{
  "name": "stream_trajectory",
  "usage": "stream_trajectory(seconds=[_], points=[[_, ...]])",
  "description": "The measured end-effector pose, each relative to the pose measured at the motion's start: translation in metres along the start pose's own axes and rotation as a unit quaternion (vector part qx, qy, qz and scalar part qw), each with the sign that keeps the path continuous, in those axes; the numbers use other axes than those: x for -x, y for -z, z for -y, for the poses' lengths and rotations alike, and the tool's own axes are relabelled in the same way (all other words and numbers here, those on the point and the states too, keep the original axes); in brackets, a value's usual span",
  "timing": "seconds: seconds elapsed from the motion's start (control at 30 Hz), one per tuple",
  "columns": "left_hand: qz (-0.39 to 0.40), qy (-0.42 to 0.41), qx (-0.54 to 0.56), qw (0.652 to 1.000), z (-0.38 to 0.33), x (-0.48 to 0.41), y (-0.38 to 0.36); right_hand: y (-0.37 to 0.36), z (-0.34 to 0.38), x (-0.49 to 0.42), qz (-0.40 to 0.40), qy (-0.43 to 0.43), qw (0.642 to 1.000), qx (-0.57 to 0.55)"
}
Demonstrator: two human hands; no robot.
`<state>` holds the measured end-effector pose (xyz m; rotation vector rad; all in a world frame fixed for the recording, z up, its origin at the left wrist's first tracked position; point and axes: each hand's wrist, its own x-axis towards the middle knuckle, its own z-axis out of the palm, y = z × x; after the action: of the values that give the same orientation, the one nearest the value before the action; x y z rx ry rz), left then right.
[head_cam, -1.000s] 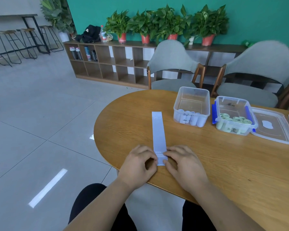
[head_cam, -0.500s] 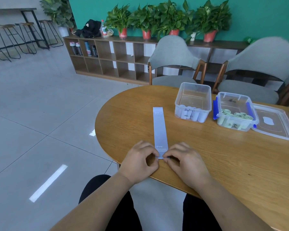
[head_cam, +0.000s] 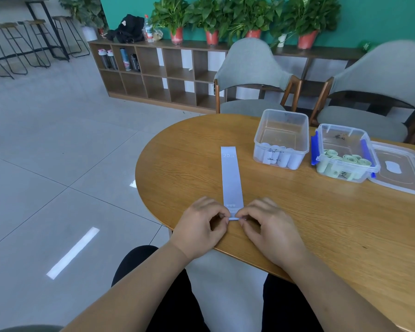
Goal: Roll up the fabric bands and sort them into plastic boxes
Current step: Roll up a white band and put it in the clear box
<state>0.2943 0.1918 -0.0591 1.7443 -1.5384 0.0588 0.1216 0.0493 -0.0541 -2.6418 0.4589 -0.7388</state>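
A pale lavender fabric band [head_cam: 231, 178] lies flat on the desk [head_cam: 321, 224], running straight away from the person, its far end printed with a white "20". Its near end sits right between the two hands, close to the desk's front edge. The left hand [head_cam: 201, 226] pinches the left corner of that end between thumb and forefinger, and the right hand [head_cam: 271, 231] pinches the right corner the same way. The other fingers of both hands are curled in, and the hands rest knuckles-up on the wood. Between the fingertips the band's near edge is turned over into a thin, tight fold, while the rest of the strip stays smooth and unwrinkled. The desk is warm brown wood with visible grain and a rounded end. Well beyond the hands, to the right of the band's far end, stands a clear plastic box [head_cam: 283, 127] with rounded corners, holding a row of pale rolled bands [head_cam: 279, 156] along its near wall. Just beside it on the right is a second clear box [head_cam: 343, 137] with blue side clips [head_cam: 313, 149], holding green rolled bands [head_cam: 345, 160]. A transparent lid [head_cam: 403, 173] lies flat next to it.
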Motion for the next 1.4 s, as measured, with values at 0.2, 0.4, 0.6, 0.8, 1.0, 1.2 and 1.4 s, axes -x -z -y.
stream_trajectory(seconds=[0.2, 0.4, 0.6, 0.8, 1.0, 1.2, 1.4], points=[[0.002, 0.000, 0.002, 1.000, 0.001, 0.000, 0.000, 0.001, -0.003, -0.002, 0.000, -0.029, 0.998, -0.059], [-0.001, 0.007, -0.002, 1.000, 0.002, -0.002, 0.000, -0.003, -0.002, -0.004, -0.003, -0.041, 0.999, -0.030], [-0.008, 0.016, 0.004, 1.000, 0.000, -0.002, 0.000, -0.008, -0.004, -0.003, -0.008, -0.035, 0.999, 0.006], [-0.007, 0.032, -0.004, 0.999, -0.001, -0.003, -0.002, -0.009, 0.000, 0.000, -0.032, -0.008, 0.999, 0.042], [-0.004, 0.048, -0.008, 0.999, -0.003, -0.003, -0.003, -0.009, -0.001, 0.001, -0.024, -0.014, 0.998, 0.057], [0.002, 0.035, -0.006, 0.999, -0.001, -0.003, -0.002, -0.007, 0.001, -0.002, -0.020, -0.004, 0.997, 0.070], [-0.002, 0.044, -0.002, 0.999, 0.000, -0.004, -0.003, -0.009, -0.002, -0.001, -0.016, -0.008, 0.999, 0.051]])
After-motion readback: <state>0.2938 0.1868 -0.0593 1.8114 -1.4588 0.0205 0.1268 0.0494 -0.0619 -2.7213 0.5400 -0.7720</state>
